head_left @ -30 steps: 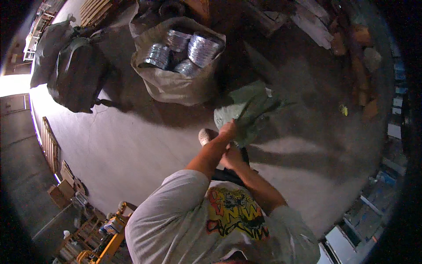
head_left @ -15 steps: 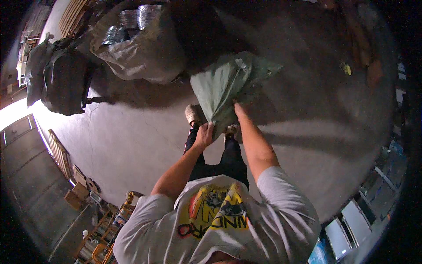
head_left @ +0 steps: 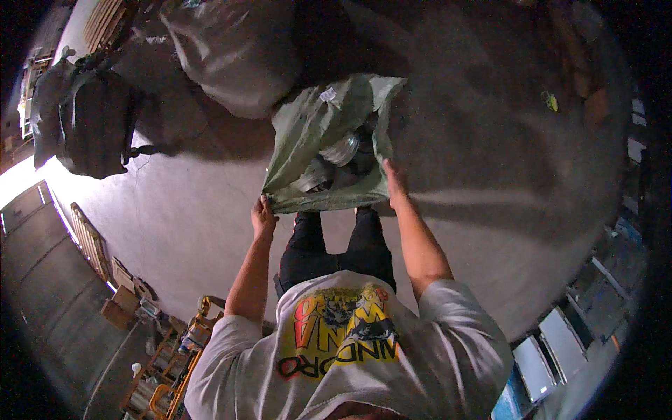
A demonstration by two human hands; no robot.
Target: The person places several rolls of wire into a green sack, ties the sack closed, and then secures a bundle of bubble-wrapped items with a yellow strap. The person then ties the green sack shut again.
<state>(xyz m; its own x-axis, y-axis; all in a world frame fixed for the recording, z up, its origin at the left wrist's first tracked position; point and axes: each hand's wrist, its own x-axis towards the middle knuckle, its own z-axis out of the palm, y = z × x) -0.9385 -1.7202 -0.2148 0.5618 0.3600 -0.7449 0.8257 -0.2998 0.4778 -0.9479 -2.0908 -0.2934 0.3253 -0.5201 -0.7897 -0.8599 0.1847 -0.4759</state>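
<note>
A pale green woven sack is spread with its mouth wide, in front of my legs. Inside it lie shiny silver rounded things that look like wire coils, partly covered by the sack's folds. My left hand pinches the left corner of the sack's rim. At the right side of the mouth, my right hand is closed on the rim, its fingertips partly hidden by the material. A white label patch shows on the sack's far side.
Beyond the green sack stands a large pale sack. Dark full bags stand at the far left. Wooden pallets and cartons line the left wall. Pale flat panels lie at the lower right. A small yellow-green object is on the floor.
My left hand has moved left, and the gathered sack has been spread, so the silver things inside show. The view has shifted, and the large sack's contents are now mostly out of view.
</note>
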